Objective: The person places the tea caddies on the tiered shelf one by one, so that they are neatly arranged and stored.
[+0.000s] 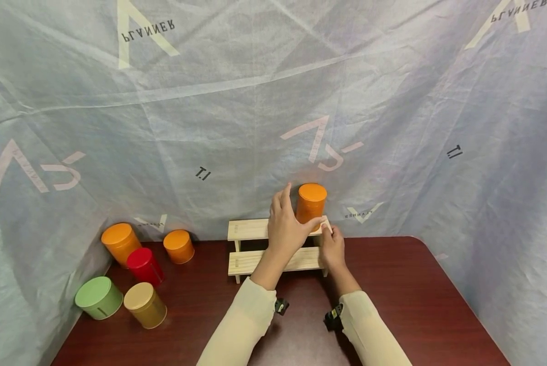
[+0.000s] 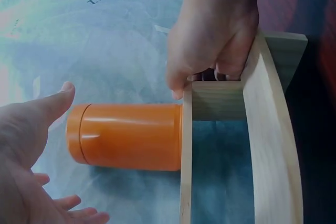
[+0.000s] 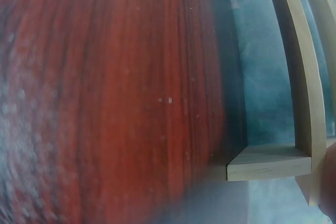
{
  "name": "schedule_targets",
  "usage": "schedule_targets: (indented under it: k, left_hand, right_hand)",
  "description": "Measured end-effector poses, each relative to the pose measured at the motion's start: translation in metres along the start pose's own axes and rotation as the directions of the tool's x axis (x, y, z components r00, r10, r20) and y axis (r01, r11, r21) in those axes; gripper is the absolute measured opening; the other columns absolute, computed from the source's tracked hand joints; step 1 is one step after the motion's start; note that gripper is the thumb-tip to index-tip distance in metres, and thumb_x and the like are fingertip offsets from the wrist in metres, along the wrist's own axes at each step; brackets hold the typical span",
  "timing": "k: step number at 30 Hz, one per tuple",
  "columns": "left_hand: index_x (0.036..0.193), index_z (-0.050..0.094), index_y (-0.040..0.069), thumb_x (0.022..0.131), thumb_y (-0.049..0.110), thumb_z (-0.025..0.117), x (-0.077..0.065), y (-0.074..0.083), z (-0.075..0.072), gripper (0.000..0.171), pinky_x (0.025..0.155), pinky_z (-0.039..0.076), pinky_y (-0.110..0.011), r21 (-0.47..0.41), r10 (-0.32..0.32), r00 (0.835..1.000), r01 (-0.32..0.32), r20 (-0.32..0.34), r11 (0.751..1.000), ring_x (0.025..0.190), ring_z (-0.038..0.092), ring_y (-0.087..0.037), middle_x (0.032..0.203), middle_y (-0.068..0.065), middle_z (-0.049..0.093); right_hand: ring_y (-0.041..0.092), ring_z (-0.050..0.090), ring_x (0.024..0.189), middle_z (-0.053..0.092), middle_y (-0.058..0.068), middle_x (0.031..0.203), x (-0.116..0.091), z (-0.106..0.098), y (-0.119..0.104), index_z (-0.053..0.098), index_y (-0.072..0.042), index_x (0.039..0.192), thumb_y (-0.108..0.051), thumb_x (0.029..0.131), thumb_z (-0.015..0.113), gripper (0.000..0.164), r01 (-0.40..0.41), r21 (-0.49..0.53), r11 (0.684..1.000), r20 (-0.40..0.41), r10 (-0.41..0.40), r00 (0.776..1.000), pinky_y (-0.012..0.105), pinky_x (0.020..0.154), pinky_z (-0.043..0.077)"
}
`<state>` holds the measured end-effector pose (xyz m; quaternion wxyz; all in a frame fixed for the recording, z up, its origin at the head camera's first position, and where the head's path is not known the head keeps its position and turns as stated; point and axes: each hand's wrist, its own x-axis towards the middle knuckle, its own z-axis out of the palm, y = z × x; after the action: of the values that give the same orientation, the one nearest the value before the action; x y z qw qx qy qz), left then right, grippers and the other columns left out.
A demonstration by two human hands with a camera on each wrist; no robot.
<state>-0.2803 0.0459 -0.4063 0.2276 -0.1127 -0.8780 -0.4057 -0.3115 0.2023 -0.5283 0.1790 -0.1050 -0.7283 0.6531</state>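
Observation:
A tall orange canister (image 1: 311,203) stands upright on the right end of the top step of a two-step wooden rack (image 1: 248,230). Beside it, my left hand (image 1: 284,226) is spread with thumb and fingers apart. The left wrist view shows a gap between that hand and the canister (image 2: 131,137). My right hand (image 1: 334,249) grips the right end of the upper step, its thumb on the board's edge. Only a sliver of the right hand (image 3: 329,182) shows in the right wrist view, by the rack's leg (image 3: 270,162).
On the left of the dark red table (image 1: 392,305) stand a larger orange canister (image 1: 120,244), a small orange one (image 1: 179,247), a red one (image 1: 145,267), a green one (image 1: 99,299) and a gold one (image 1: 146,306). Grey printed cloth (image 1: 237,127) hangs behind the rack.

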Motion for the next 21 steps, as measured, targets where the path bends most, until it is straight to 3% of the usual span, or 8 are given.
schedule_targets:
  k: [6, 12, 21]
  left_hand:
    - [0.168, 0.022, 0.015, 0.079, 0.06, 0.089, -0.01, -0.001, -0.006, 0.12, 0.124, 0.037, -0.058, -0.005, -0.004, 1.0, 0.004, -0.022, 1.0, 0.151, 0.041, -0.037, 0.165, -0.015, 0.036]
    - [0.168, 0.02, 0.014, 0.078, 0.068, 0.085, -0.02, 0.0, -0.01, 0.124, 0.126, 0.034, -0.057, 0.005, -0.011, 1.0, 0.011, 0.004, 1.0, 0.154, 0.037, -0.035, 0.167, -0.015, 0.033]
    - [0.169, 0.021, 0.016, 0.087, 0.065, 0.079, -0.04, -0.001, -0.027, 0.112, 0.126, 0.035, -0.058, -0.028, -0.037, 0.998, 0.038, 0.05, 0.999, 0.153, 0.038, -0.035, 0.168, -0.013, 0.033]
  right_hand:
    - [0.005, 0.043, 0.06, 0.046, -0.009, 0.069, 0.0, 0.002, -0.001, 0.061, -0.002, 0.111, -0.035, 0.111, 0.052, 0.035, -0.018, -0.02, 1.0, -0.011, 0.018, 1.0, 0.024, 0.057, 0.038]
    - [0.003, 0.043, 0.056, 0.046, -0.009, 0.067, -0.002, 0.001, -0.003, 0.061, 0.002, 0.111, -0.033, 0.111, 0.052, 0.036, -0.004, -0.001, 1.0, 0.007, 0.004, 1.0, 0.022, 0.055, 0.039]
    - [0.006, 0.044, 0.06, 0.045, -0.009, 0.068, 0.0, 0.002, -0.002, 0.062, 0.0, 0.11, -0.033, 0.112, 0.051, 0.035, 0.008, -0.009, 1.0, -0.014, -0.008, 1.0, 0.022, 0.057, 0.039]
